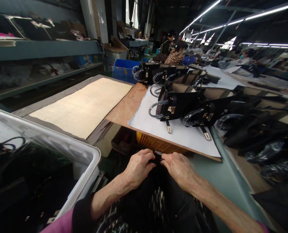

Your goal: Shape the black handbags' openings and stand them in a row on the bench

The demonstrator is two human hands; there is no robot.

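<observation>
My left hand [140, 165] and my right hand [179, 166] are close together in front of my lap, fingers closed. Between them they pinch the top edge of a black handbag [160, 181], which hangs down over my lap. Its lower part is dark and hard to make out against my patterned clothing. Beyond my hands, a board with white paper [144, 119] carries rows of black handbags [180, 103] with plastic-wrapped handles and gold-coloured clasps.
At the left stands a white plastic bin [85, 155] holding black bags. A cream sheet [85, 103] lies on the table ahead. Below the board is a yellow crate [158, 142]; behind are a blue crate [124, 69] and other people [174, 56]. More black bags [262, 129] crowd the right.
</observation>
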